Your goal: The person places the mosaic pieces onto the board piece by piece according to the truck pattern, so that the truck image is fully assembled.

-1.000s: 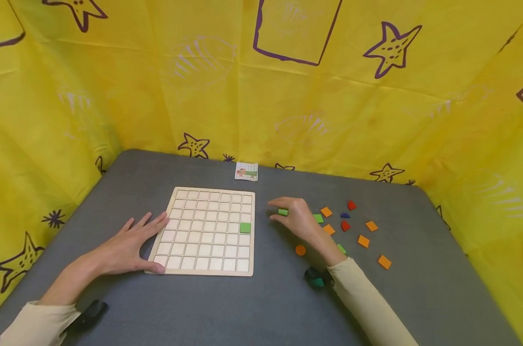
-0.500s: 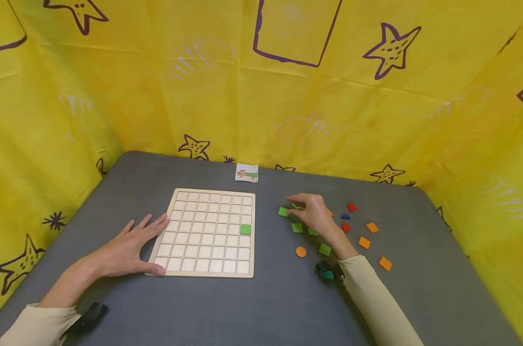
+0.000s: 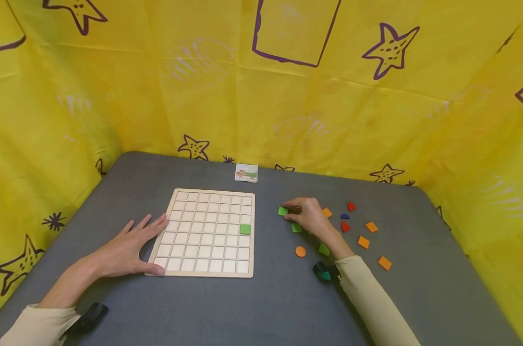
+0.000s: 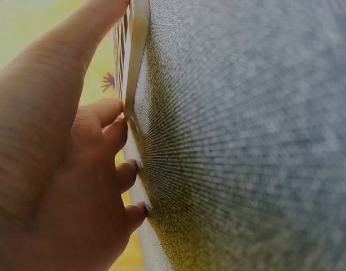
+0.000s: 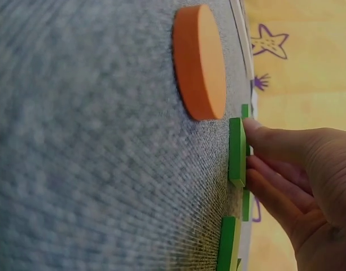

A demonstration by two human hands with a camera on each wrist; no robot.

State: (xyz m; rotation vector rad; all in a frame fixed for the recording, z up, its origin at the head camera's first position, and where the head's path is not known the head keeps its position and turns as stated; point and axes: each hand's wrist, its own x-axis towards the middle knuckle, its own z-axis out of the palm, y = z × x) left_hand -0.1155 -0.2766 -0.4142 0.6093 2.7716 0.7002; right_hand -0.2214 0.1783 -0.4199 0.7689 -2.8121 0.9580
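My left hand (image 3: 125, 250) lies spread along the left edge of the wooden grid board (image 3: 249, 270), its thumb at the near corner and fingertips at the side. One green square tile (image 3: 245, 229) sits in the board near its right edge. To the right of the board, my right hand (image 3: 309, 214) is low over the loose tiles, thumb and fingers pinching a green square tile mostly hidden by them. Another green tile (image 3: 282, 211) lies right at its fingertips. In the right wrist view a nearer green tile (image 5: 237, 151) partly covers the pinch.
More green tiles (image 3: 323, 249) lie under and beside the right hand. An orange disc (image 3: 300, 251) is nearer. Farther right lie orange squares (image 3: 384, 263), red pieces (image 3: 345, 226) and a blue piece (image 3: 345, 216). A small picture card (image 3: 246, 173) rests behind the board, before yellow cloth.
The right hand first moved right, away from the leftmost green tile, uncovering it, then shifted slightly back left among the green tiles. The left hand and board have stayed put.
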